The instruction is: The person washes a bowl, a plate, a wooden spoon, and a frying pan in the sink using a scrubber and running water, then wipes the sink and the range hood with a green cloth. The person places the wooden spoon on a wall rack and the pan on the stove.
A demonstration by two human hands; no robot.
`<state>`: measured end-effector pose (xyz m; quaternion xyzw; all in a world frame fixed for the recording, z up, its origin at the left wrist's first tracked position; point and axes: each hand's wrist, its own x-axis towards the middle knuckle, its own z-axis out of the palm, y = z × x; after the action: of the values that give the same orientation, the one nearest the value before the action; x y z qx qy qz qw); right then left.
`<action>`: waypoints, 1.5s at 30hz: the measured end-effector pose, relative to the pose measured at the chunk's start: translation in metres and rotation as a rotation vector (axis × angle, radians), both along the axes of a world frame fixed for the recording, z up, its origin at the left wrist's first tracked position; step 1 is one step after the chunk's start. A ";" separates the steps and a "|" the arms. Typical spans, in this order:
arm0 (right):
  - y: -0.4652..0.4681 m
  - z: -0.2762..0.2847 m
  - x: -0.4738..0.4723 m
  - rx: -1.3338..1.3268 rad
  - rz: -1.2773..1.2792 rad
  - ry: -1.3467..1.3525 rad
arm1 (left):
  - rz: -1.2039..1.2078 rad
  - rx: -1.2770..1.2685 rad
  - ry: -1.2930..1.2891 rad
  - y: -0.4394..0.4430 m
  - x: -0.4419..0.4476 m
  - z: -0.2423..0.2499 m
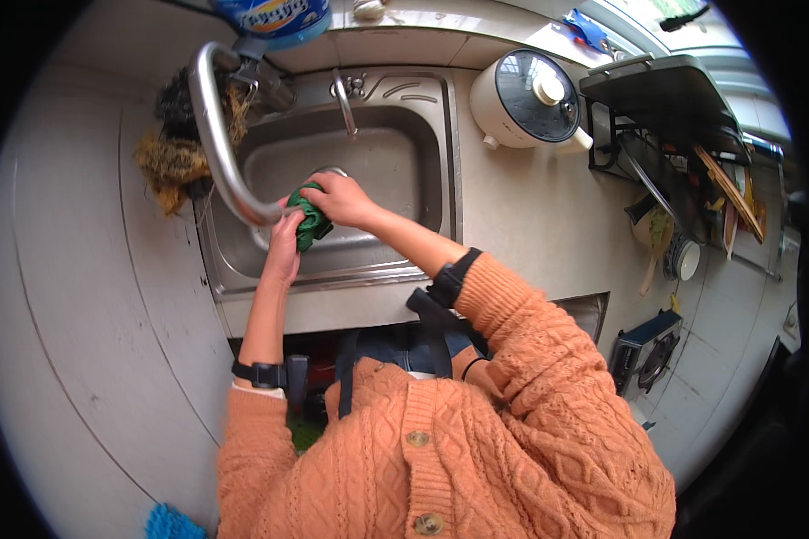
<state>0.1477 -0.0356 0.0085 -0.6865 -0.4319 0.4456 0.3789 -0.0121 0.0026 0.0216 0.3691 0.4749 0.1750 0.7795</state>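
Observation:
A crumpled green cloth (312, 219) is gripped between both hands above the stainless steel sink (398, 168). My left hand (284, 244) holds its left side, right by the mouth of a thick curved metal faucet (219, 145). From above and the right, my right hand (342, 199) closes over the cloth, its fingers partly hidden in the folds. Whether water runs from the spout cannot be made out. A thinner tap (344, 104) rises at the back of the sink, its outlet apart from my hands.
Scrubbing pads (172, 162) hang left of the faucet, and a blue detergent bottle (276, 20) stands behind it. A white electric pot (526, 101) with a glass lid sits right of the sink. Farther right are a dark rack (667, 101) with utensils and a gas stove (649, 354).

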 end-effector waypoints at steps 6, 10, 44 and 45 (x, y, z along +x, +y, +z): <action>0.015 0.016 -0.042 0.204 -0.208 -0.396 | 0.114 -0.531 -0.395 0.006 0.012 -0.007; -0.019 0.046 -0.062 0.315 -0.127 -0.233 | -0.015 -0.726 -0.407 0.031 0.013 -0.030; 0.022 0.020 -0.036 0.019 -0.472 0.647 | -0.017 -0.538 -0.589 0.011 0.039 0.000; 0.020 0.023 -0.032 0.047 -0.437 0.694 | -0.098 -0.538 -0.639 0.008 0.034 0.003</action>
<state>0.1157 -0.0154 0.0318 -0.5621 -0.1325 0.5498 0.6035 0.0224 0.0101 0.0245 0.1016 0.2200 0.1133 0.9636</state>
